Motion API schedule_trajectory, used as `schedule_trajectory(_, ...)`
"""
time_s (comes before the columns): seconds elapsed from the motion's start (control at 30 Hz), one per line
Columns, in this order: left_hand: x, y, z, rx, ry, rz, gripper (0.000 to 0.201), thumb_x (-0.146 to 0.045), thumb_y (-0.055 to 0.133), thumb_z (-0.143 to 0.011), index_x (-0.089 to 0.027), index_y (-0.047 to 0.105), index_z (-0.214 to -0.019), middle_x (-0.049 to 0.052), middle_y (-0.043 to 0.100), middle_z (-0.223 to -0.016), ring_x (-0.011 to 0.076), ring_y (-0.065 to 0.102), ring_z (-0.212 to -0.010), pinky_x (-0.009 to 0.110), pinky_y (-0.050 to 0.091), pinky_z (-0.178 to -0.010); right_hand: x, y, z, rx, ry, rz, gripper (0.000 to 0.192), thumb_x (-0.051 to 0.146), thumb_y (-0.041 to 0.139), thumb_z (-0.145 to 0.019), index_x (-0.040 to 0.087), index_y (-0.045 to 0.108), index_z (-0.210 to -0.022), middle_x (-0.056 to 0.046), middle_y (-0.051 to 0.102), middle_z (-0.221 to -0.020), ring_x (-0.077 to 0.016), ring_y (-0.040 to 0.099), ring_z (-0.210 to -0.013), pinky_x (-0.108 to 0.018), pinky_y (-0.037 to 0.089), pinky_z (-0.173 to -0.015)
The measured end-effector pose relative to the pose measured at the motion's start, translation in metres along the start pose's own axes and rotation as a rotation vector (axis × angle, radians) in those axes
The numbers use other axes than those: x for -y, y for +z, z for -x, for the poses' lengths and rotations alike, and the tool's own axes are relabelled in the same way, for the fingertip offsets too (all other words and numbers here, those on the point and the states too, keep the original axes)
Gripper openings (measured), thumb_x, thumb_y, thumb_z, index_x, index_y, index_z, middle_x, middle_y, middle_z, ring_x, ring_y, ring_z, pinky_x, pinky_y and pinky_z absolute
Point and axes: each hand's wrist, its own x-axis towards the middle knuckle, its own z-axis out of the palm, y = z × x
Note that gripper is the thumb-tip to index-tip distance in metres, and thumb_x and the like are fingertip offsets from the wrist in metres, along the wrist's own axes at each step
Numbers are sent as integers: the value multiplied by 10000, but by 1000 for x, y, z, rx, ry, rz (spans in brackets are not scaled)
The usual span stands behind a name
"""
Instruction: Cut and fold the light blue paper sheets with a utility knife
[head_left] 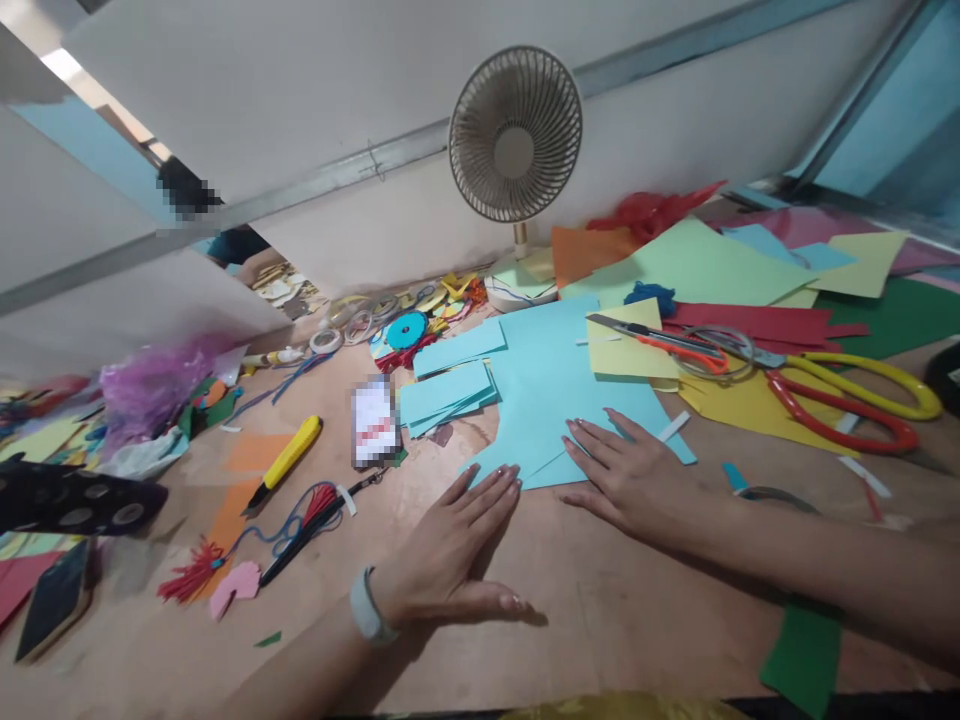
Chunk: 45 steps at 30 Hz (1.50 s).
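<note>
A large sheet of light blue paper (536, 400) lies flat on the wooden table. My left hand (461, 545) rests palm down at the sheet's lower left corner, fingertips on the paper and thumb stretched out over the wood. On the sheet's lower right part lies my right hand (626, 470), flat with its fingers stretched out. A crease or cut edge runs across the paper between the two hands. Left of the sheet is a stack of cut light blue strips (448, 395), with another blue piece (461, 347) above it. Neither hand grips anything.
Scissors with red and yellow handles (847, 400) lie at the right, beside orange-handled scissors (660, 340). A yellow box cutter (285, 465), a black pen (311, 530) and a red tassel (196, 572) lie at the left. A fan (516, 140) stands at the back; a phone (56, 600) lies far left.
</note>
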Motion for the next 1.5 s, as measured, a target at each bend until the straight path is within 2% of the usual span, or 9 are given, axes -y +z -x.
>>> schedule_trajectory(0.17, -5, 5, 23, -23, -36, -50, 989, -791, 330, -905, -172, 3, -1604, 134, 174, -1633, 299, 192, -1508, 504, 52, -1240, -13, -1, 1, 88, 50, 62, 634, 563, 408, -990, 31, 700, -1173, -242, 657, -1265, -340, 609, -1202, -531, 341, -1086)
schedule_trajectory(0.37, -4, 4, 33, -45, -44, -142, 934, -796, 237, -913, -196, 58, -1606, 101, 215, -1629, 292, 234, -1498, 491, 40, -1242, -30, -8, -6, 173, 121, 63, 616, 575, 418, -979, 61, 710, -1151, -224, 672, -1253, -340, 637, -1153, -504, 436, -1009)
schedule_trajectory(0.47, -1, -1, 20, -169, -29, -182, 812, -713, 173, -977, -213, 58, -1607, 83, 234, -1628, 287, 209, -1506, 490, 57, -1242, -52, -22, -15, 201, 233, -2, 469, 508, 459, -982, 142, 740, -1063, -164, 723, -1168, -308, 672, -1060, -446, 497, -916)
schedule_trajectory(0.6, 6, -6, -15, -306, -96, -249, 638, -495, 265, -1065, -256, 25, -1606, 69, 148, -1650, 283, 133, -1522, 506, 108, -1236, -99, -38, -22, 243, 465, 84, 315, 345, 477, -976, 157, 722, -1041, -144, 718, -1134, -287, 661, -1030, -394, 511, -833)
schedule_trajectory(0.77, 17, -9, -59, -196, -234, -186, 650, -561, 296, -1045, -249, 154, -1597, 64, 133, -1649, 287, 127, -1521, 511, 203, -1221, -135, -34, -18, 244, 552, 151, 278, 275, 517, -912, 126, 702, -1057, -173, 711, -1057, -326, 650, -993, -398, 510, -754)
schedule_trajectory(0.93, 24, -11, -77, -74, -347, -85, 715, -616, 227, -1032, -167, 197, -1588, 107, 160, -1634, 273, 135, -1520, 517, 166, -1229, -128, -18, -14, 136, 454, 132, 346, 316, 476, -941, 130, 673, -1155, -175, 672, -1209, -329, 606, -1102, -447, 477, -924)
schedule_trajectory(1.23, 30, -15, -79, -37, -57, -43, 802, -695, 333, -976, -197, 187, -1587, 130, 202, -1624, 291, 175, -1512, 557, 125, -1222, -115, -2, -10, 42, 265, -130, 388, 346, 446, -978, 150, 675, -1223, -158, 668, -1269, -300, 598, -1191, -455, 499, -994)
schedule_trajectory(1.37, 32, -19, -79, -46, 52, -68, 834, -710, 390, -951, -229, 159, -1592, 132, 232, -1616, 293, 207, -1503, 554, 125, -1221, -89, 0, -15, 147, 36, -253, 505, 511, 494, -968, 211, 597, -1360, -130, 543, -1455, -273, 487, -1343, -440, 440, -1074)
schedule_trajectory(1.5, 35, -16, -78, -48, 77, -85, 827, -699, 390, -958, -230, 144, -1594, 138, 224, -1617, 301, 199, -1505, 566, 115, -1216, -75, 5, -20, 293, 23, -272, 581, 618, 468, -944, 317, 510, -1439, -126, 376, -1578, -333, 343, -1440, -529, 388, -1096)
